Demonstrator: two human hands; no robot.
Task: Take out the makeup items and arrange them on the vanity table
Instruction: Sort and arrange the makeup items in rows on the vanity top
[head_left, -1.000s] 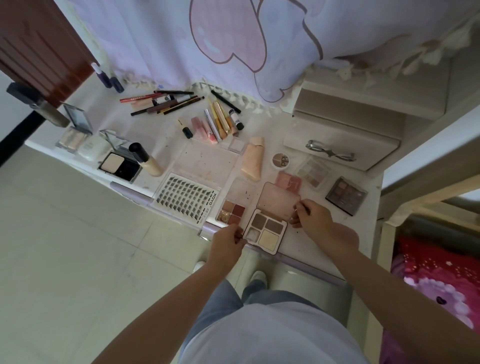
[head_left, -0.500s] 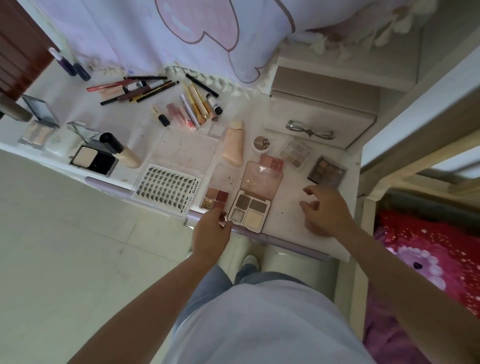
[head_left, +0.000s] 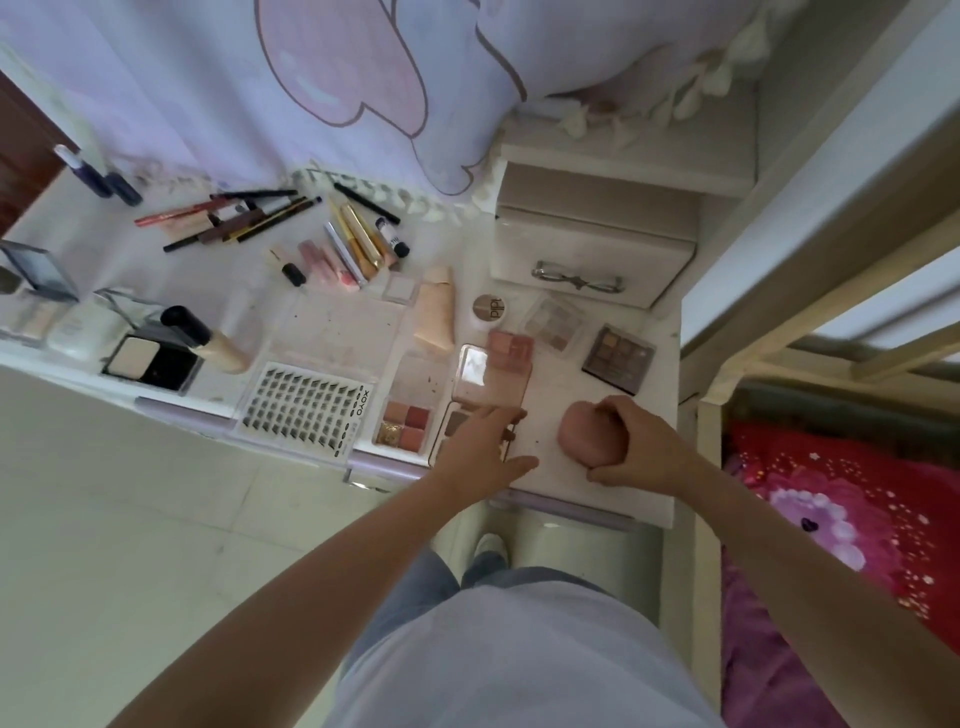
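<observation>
Surface: a white vanity table (head_left: 587, 483) under a lilac cartoon-print curtain (head_left: 260, 78), with pale floor tiles to its left and a red floral bedspread (head_left: 831, 493) to its right.
Landmark: the open pink-lidded eyeshadow palette (head_left: 491, 376) near the table's front edge; places below are given from it.
Far left: an open compact with a dark mirror (head_left: 39, 273), then a black powder compact (head_left: 150, 361) with a black-capped foundation bottle (head_left: 208, 340) lying across its upper right corner, cap pointing up-left.
Left: a lash tray marked XOYO (head_left: 306, 410), long axis slanting down to the right, and just beside the landmark a small four-pan blush palette (head_left: 405, 423).
Up-left: a fan of pencils (head_left: 234, 223) lying mostly left to right, and a row of lip tubes (head_left: 353, 249) slanting up-left toward the curtain.
Above: a peach tube (head_left: 436, 306), long axis nearly upright in the view, and a round pot (head_left: 488, 309).
Left hand (head_left: 480, 449): lies over the landmark's lower pan half, fingers straight and spread, gripping nothing.
Right hand (head_left: 641, 449): just right of the landmark, fingers and thumb curled round a pink beauty sponge (head_left: 584, 434); the sponge sits low over the bare table, its rounded end toward the left; whether it touches the table cannot be told.
Up-right: a clear palette (head_left: 553, 322), a dark eyeshadow palette (head_left: 618, 351), and behind them a beige case with a bow clasp (head_left: 592, 260).
</observation>
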